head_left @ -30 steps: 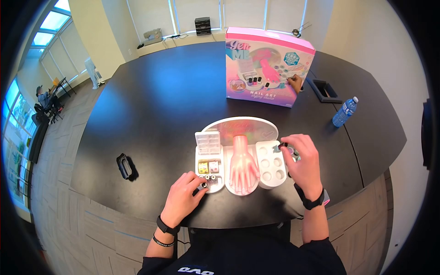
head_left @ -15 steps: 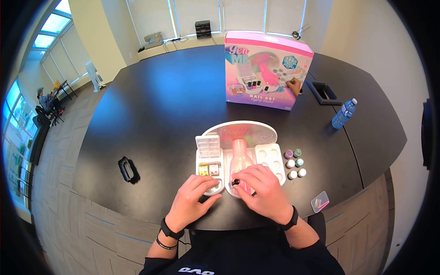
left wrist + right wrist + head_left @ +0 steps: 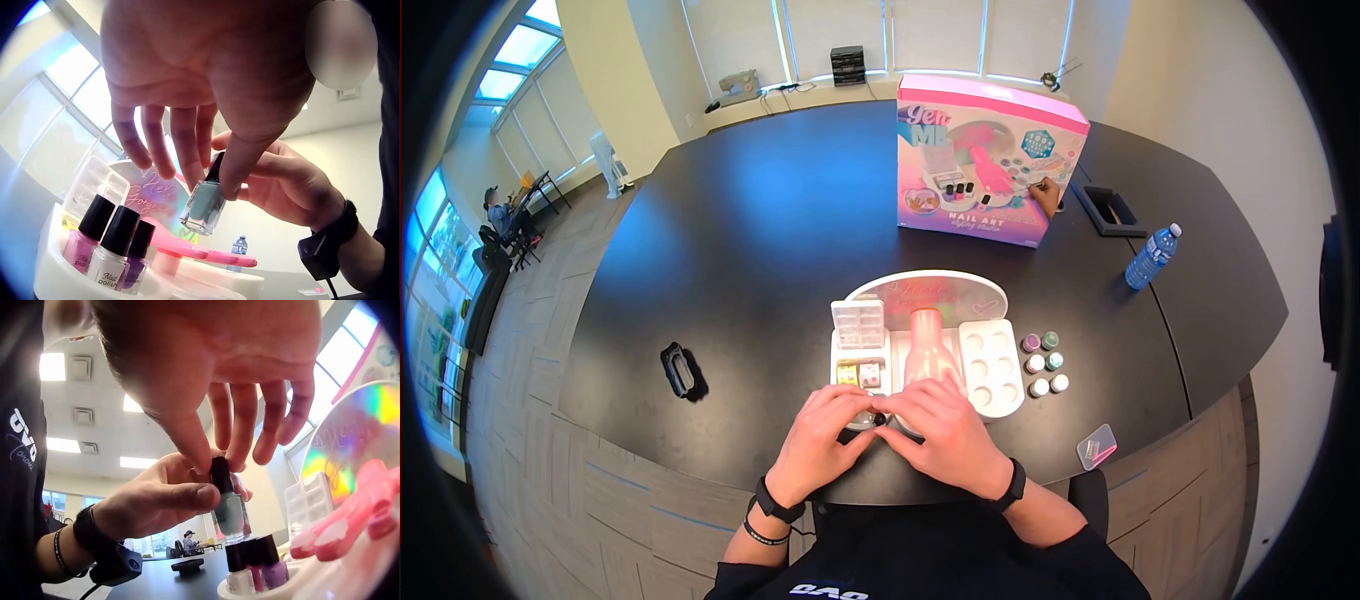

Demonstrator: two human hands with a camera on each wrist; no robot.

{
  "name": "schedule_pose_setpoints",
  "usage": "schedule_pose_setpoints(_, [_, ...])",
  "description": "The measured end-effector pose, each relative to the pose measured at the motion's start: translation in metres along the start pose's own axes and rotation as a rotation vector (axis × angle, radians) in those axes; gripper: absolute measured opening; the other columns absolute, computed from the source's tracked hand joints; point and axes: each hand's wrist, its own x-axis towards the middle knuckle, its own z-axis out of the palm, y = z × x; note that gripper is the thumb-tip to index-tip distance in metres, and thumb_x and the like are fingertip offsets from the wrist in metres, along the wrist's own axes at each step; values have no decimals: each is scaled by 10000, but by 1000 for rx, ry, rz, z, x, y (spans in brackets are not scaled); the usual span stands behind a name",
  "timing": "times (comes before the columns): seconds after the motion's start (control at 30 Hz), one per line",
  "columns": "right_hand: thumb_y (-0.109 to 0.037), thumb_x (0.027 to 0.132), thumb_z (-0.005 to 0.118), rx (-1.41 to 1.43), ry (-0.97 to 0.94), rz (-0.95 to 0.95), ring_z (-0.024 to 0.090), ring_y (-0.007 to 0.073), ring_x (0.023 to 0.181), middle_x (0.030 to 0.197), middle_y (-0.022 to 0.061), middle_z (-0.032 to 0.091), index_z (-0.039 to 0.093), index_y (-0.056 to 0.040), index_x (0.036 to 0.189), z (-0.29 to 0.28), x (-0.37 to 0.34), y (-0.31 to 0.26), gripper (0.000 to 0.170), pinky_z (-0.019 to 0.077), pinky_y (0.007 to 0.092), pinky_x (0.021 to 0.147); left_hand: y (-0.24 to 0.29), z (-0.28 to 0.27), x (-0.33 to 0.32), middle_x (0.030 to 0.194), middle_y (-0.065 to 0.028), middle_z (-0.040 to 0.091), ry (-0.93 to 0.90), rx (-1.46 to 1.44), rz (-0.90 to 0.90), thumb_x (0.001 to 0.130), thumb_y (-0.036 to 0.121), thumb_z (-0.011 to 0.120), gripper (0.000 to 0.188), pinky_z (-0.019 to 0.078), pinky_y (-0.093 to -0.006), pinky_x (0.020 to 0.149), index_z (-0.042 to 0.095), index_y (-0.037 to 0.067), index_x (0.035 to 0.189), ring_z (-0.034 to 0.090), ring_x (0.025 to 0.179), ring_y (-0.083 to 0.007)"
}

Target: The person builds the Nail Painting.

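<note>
Between both hands, above the front left of a white nail-art stand (image 3: 1000, 405), is a small nail polish bottle (image 3: 205, 206) with grey-blue polish and a black cap. My right hand (image 3: 945, 430) pinches the cap between thumb and finger. My left hand (image 3: 815, 440) pinches the bottle from the other side, its thumb at the shoulder below the cap. Several more polish bottles (image 3: 112, 256), pink, white and purple with black caps, stand upright in the stand's left tray just below. A pink model hand (image 3: 924, 345) lies in the middle, its fingers hidden behind my right hand in the head view.
Right of the stand are several small capped jars (image 3: 1035, 363) and a clear case (image 3: 1097, 446). A pink box (image 3: 990, 170) stands behind, with a water bottle (image 3: 1153, 257) at right. A black band-like object (image 3: 680, 372) lies at left.
My right hand has come left from the palette side with the polish bottle, across the model hand to my left hand. My left hand has moved from the tray's bottles to this one.
</note>
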Motion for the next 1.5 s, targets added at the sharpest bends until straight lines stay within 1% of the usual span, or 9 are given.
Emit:
schedule_pose_setpoints(0.17, [-120, 860, 877, -7, 41, 40, 714, 297, 979, 1052, 88, 769, 776, -67, 1139, -12, 2, 8, 301, 551, 450, 902, -7, -3, 0, 1179, -80, 780, -61, 80, 3, 772, 56, 916, 329, 551, -431, 1038, 785, 45, 1074, 704, 1170, -318])
schedule_pose_setpoints(0.23, [-151, 909, 833, -71, 83, 19, 705, 293, 1003, 1052, 85, 763, 760, -68, 1163, -23, 2, 17, 276, 535, 428, 878, -9, -3, 0, 1143, -49, 772, -69, 126, 2, 783, 83, 921, 274, 543, -440, 1056, 807, 68, 1031, 683, 1215, -312])
schedule_pose_setpoints(0.37, [-105, 895, 835, -118, 191, 71, 714, 316, 975, 1030, 104, 780, 773, -44, 1085, -47, 1, 28, 209, 548, 430, 868, -13, -1, -1, 1152, -49, 746, -62, 127, -20, 782, 89, 927, 269, 542, -470, 1067, 818, 88, 1028, 641, 1283, -336])
schedule_pose_setpoints(0.53, [-63, 873, 841, -186, 235, 140, 722, 333, 979, 1021, 116, 782, 774, -36, 1060, -79, -6, 43, 201, 560, 434, 869, -14, 0, 2, 1259, -59, 694, -65, 162, -32, 768, 91, 939, 276, 504, -514, 1130, 816, 106, 1014, 550, 1402, -388])
schedule_pose_setpoints(0.73, [-32, 857, 830, -240, 314, 266, 723, 337, 976, 1023, 109, 789, 766, -36, 1051, -107, -17, 61, 204, 563, 437, 873, -19, 1, 1, 1312, -64, 673, -83, 182, -44, 763, 82, 935, 262, 488, -519, 1152, 798, 101, 986, 530, 1432, -391])
schedule_pose_setpoints(1.0, [-28, 907, 796, -280, 378, 359, 717, 297, 951, 990, 106, 778, 755, -14, 1072, -130, -29, 97, 170, 561, 401, 859, -22, 5, 2, 1318, -74, 671, -106, 186, -63, 761, 85, 936, 265, 482, -523, 1159, 784, 95, 978, 526, 1444, -392])
schedule_pose_setpoints(1.23, [-38, 909, 792, -293, 356, 437, 716, 287, 950, 988, 101, 774, 757, -21, 1080, -138, -37, 129, 175, 559, 403, 865, -22, 7, 2, 1314, -91, 675, -98, 202, -79, 757, 84, 936, 278, 482, -528, 1156, 777, 89, 985, 537, 1434, -397])
schedule_pose_setpoints(1.43, [-91, 868, 838, -392, 184, 528, 686, 287, 956, 1032, 79, 771, 777, -53, 1093, -132, -48, 168, 236, 567, 421, 873, -21, 6, 1, 1324, -96, 676, -88, 213, -82, 753, 86, 941, 295, 483, -529, 1150, 773, 90, 995, 538, 1437, -395])
schedule_pose_setpoints(1.5, [-123, 853, 855, -345, 102, 648, 674, 305, 987, 1059, 71, 778, 788, -67, 1098, -127, -48, 172, 260, 570, 437, 900, -21, 5, 1, 1325, -97, 675, -81, 210, -83, 752, 85, 943, 299, 483, -528, 1151, 772, 89, 997, 540, 1435, -395])
